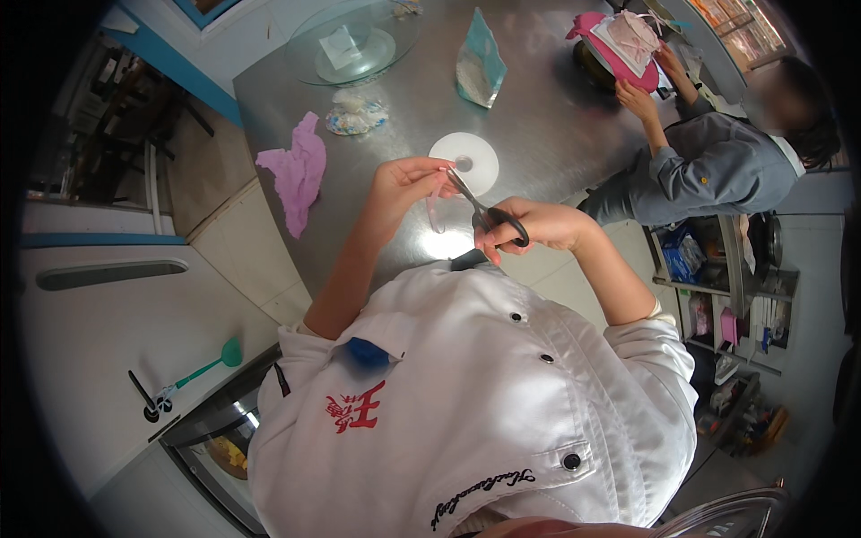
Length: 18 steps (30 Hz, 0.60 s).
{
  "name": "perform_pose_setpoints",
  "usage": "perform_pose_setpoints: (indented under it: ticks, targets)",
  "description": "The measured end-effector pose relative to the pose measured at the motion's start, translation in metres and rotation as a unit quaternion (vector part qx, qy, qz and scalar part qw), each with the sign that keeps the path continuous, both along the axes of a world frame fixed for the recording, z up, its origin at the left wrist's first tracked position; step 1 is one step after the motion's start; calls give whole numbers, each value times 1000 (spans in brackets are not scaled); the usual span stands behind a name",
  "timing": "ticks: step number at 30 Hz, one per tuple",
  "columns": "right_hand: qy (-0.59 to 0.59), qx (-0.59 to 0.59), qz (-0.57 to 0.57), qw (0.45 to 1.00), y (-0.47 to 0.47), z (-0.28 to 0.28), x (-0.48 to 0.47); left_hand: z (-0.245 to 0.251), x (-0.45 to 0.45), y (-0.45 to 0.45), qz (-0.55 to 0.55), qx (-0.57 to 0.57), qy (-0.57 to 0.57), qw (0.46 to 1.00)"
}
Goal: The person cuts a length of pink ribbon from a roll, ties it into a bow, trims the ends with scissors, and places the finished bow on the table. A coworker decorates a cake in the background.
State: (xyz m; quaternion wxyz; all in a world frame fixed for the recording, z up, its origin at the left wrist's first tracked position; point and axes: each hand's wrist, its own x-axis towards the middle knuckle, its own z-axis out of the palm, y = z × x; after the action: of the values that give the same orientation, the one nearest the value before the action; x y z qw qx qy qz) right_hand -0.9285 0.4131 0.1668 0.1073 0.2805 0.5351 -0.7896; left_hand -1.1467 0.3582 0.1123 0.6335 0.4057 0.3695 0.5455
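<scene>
My left hand (409, 188) pinches a thin pale pink ribbon (436, 214) between thumb and fingers, and its loose length hangs below the fingertips. My right hand (531, 225) has its fingers in the black handles of a pair of scissors (475, 202). The blades point up and left, with their tips at the ribbon by my left fingertips. Just behind the blades, a white round roll (481, 149) with a hole in its middle lies flat on the steel table (403, 138).
A purple cloth (303, 171), a crumpled clear plastic bag (356, 116), a glass turntable (356, 57) and a teal pouch (481, 64) are on the table. At the right, a co-worker (713, 161) in grey holds a pink item (639, 70). Stocked shelves (733, 296) stand behind my right arm.
</scene>
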Motion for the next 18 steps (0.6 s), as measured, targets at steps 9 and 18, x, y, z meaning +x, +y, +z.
perform_pose_setpoints:
  ticks: [9, 18]
  targets:
    - [27, -29, -18, 999, 1, -2, 2, 6, 2, 2, -18, -18, -14, 1000]
    - [24, -16, -6, 1000, 2, 2, 5, 16, -3, 4, -55, -26, 52, 997]
